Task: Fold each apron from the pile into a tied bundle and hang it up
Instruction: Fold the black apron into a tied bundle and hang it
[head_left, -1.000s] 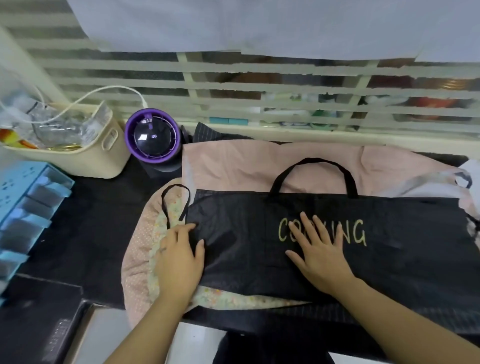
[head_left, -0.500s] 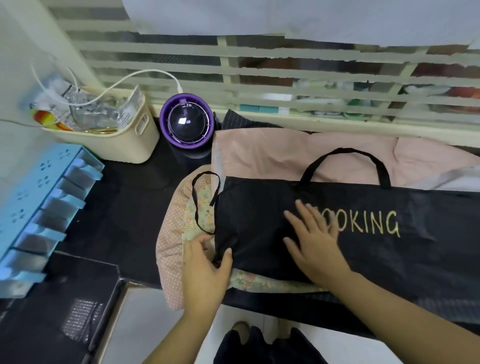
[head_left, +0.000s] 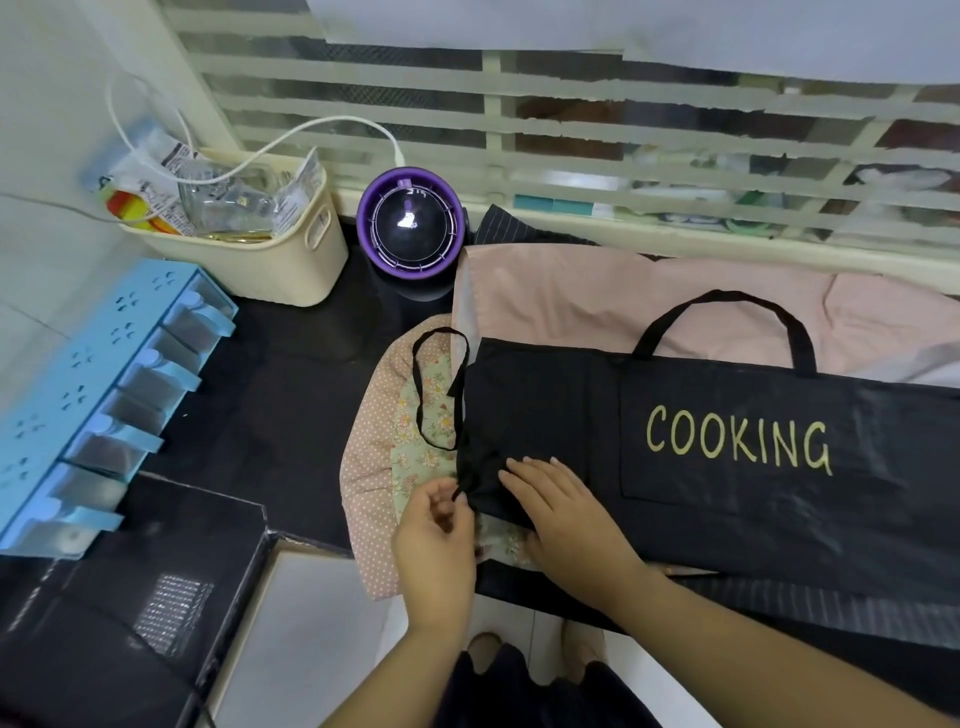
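Black apron (head_left: 727, 519), lettered COOKING: folded long, lying atop pink apron (head_left: 597, 296) and floral apron (head_left: 426, 431) on dark surface (head_left: 291, 395) | left hand (head_left: 436, 540): pinching the tie strap (head_left: 458, 405) at the apron's near-left corner | right hand (head_left: 561, 509): flat, fingers straight, pressing that corner | behind: cream basket (head_left: 270, 270), purple appliance (head_left: 410, 228)
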